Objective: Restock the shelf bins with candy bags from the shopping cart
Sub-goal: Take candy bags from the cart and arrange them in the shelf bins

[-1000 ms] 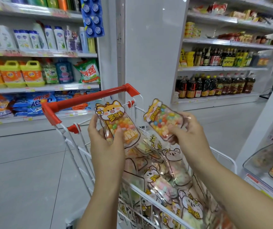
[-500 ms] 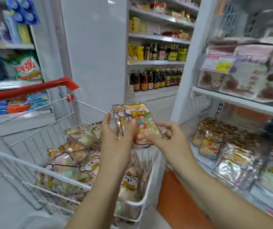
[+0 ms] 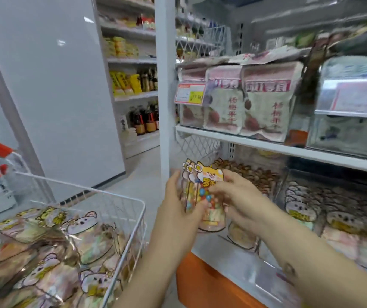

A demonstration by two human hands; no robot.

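bags in left hand, right hand — cart left, bins right

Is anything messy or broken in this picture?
Nothing looks broken or spilled. The loose candy bags in the shopping cart lie in a jumbled heap, overlapping every which way, while the shelf bags stand in tidy rows. The left hand and right hand grip two held bags together.

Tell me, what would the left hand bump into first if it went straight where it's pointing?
Probably the shelf bin full of lined-up snack bags just behind it. The left hand and right hand both hold candy bags, so those would touch first; depth is hard to judge.
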